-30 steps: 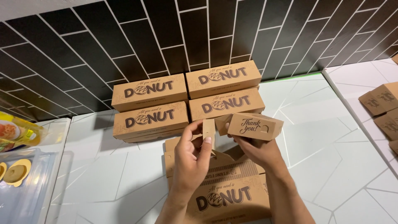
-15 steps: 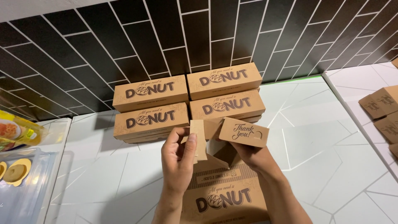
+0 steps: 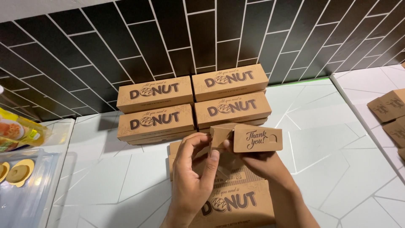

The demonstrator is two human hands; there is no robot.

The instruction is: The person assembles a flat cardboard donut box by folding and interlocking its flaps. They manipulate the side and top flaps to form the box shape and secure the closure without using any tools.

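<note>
**Half-folded box held between both hands, long axis running away from the person**

A brown cardboard box (image 3: pixel 236 198) lies unfinished on the white table (image 3: pixel 329 169), directly under the person's forearms. Its long axis runs from the near edge of the view toward the black tiled wall (image 3: pixel 202 33), so its far end points at the two stacks of closed boxes (image 3: pixel 194 105) standing against that wall.

Both hands work at that far end, close together. The left hand (image 3: pixel 194 177) is curled, with thumb and fingertips pinching a narrow upright side flap (image 3: pixel 221 136). The right hand (image 3: pixel 257 162) comes in from the right and below; its fingers are mostly hidden behind the card, yet it evidently grips and props up the wider end flap (image 3: pixel 257 139), which stands raised and carries a small curved slot near its right edge. The two flaps meet at a corner, touching or nearly so; which one laps over the other cannot be told.

The flaps lie just ahead of both hands. The left hand is nearer the narrow flap, and the right carries the wide one.

More flat brown boxes (image 3: pixel 390 118) lie at the right edge, well apart. A clear plastic container (image 3: pixel 25 185) sits at the far left.
</note>
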